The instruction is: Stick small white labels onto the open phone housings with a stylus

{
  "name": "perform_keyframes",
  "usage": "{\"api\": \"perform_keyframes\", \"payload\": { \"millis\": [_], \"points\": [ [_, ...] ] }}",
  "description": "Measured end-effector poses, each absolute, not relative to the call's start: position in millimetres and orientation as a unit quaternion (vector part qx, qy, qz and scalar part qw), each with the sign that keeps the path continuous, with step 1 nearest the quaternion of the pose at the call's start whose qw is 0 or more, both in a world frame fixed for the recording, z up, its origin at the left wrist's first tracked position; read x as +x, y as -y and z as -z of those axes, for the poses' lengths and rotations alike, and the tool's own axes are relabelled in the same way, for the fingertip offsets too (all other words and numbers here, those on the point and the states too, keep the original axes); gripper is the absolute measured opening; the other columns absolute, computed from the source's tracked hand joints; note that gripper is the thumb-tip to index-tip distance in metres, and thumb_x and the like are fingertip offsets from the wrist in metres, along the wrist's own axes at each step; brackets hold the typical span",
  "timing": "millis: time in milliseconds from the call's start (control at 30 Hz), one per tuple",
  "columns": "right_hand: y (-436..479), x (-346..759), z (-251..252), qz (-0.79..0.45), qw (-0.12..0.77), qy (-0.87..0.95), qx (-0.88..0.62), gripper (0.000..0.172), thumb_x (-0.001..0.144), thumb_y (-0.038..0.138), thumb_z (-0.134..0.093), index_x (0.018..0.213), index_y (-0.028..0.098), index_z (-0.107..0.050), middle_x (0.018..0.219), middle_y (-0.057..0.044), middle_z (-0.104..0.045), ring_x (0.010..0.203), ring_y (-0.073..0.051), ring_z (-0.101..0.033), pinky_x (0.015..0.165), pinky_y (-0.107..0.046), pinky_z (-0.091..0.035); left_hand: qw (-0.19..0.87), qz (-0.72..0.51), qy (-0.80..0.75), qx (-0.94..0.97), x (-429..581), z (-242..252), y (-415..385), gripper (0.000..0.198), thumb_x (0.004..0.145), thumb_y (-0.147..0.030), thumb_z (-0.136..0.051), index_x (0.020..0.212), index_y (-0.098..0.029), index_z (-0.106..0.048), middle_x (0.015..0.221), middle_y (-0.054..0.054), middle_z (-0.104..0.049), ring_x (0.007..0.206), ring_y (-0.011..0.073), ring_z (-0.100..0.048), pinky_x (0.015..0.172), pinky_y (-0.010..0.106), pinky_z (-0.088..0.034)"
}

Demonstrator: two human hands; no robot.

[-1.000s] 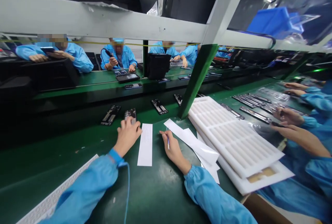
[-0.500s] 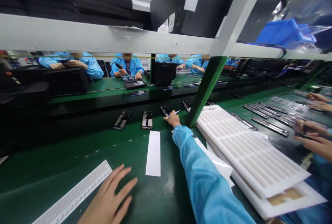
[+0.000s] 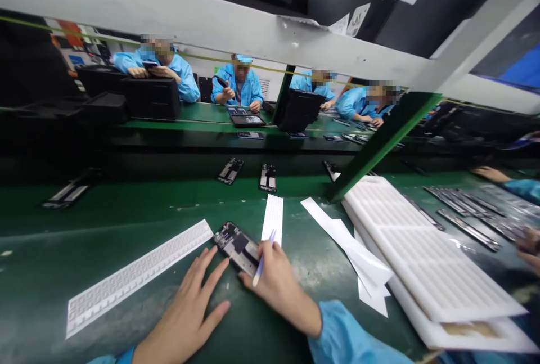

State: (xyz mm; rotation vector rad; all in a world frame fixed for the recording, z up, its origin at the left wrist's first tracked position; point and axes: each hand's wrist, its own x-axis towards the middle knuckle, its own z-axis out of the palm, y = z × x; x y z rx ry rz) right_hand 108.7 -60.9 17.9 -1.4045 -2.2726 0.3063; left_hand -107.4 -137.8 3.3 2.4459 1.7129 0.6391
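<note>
An opened phone frame [image 3: 237,246] with dark inner parts lies tilted on the green bench before me. My right hand [image 3: 278,282] is closed around a slim pair of tweezers [image 3: 260,265], with its fingers also at the phone frame's near right end. Spread fingers show on my left hand [image 3: 189,302], which holds nothing; its fingertips are close to the frame's left edge. Left of the frame is a long white sheet of small printed labels [image 3: 137,277]. A narrower white dotted sheet [image 3: 274,212] lies just behind my right hand.
Several more phone frames [image 3: 268,177] lie along the back of the bench. White slotted foam trays [image 3: 422,246] are stacked at right, beside loose white paper [image 3: 358,257]. A slanting green post [image 3: 383,144] rises from the bench. Co-workers in blue sit opposite; others' hands show at far right.
My right hand has come back from the rear of the bench, bringing a phone frame near my left hand. The view has swung, and my left hand remains spread.
</note>
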Motion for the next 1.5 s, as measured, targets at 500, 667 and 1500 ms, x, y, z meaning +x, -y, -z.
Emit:
{"api": "perform_keyframes", "payload": {
  "millis": [500,667,1500],
  "points": [
    [-39,170,-19,-0.523,0.495,0.496,-0.485,0.057,0.085,0.069,-0.053,0.084,0.015,-0.069,0.069,-0.007,-0.066,0.059,-0.020,-0.064,0.048,-0.028,-0.054,0.032,-0.224,-0.488,0.843,-59,-12,56,0.036,0.096,-0.041,-0.050,0.130,-0.029,-0.056,0.144,0.006,-0.044,0.140,0.0325,-0.031,0.112,0.061,-0.028],
    [-45,162,14,-0.530,0.494,0.481,-0.493,0.041,0.070,0.054,-0.080,0.077,0.015,-0.068,0.062,-0.005,-0.070,0.053,-0.016,-0.066,0.054,-0.026,-0.057,0.054,-0.207,-0.445,0.870,-34,-6,-1,0.038,0.093,-0.031,-0.054,0.130,-0.026,-0.056,0.141,0.006,-0.051,0.138,0.0285,-0.037,0.114,0.055,-0.027],
    [-40,162,13,-0.502,0.502,0.457,-0.536,0.042,0.070,0.056,-0.078,0.073,0.015,-0.070,0.064,-0.008,-0.073,0.055,-0.020,-0.071,0.054,-0.029,-0.062,0.078,-0.166,-0.442,0.878,-33,3,-6,0.036,0.094,-0.037,-0.054,0.128,-0.028,-0.059,0.142,0.006,-0.052,0.137,0.0269,-0.040,0.115,0.053,-0.027]
  ]
}}
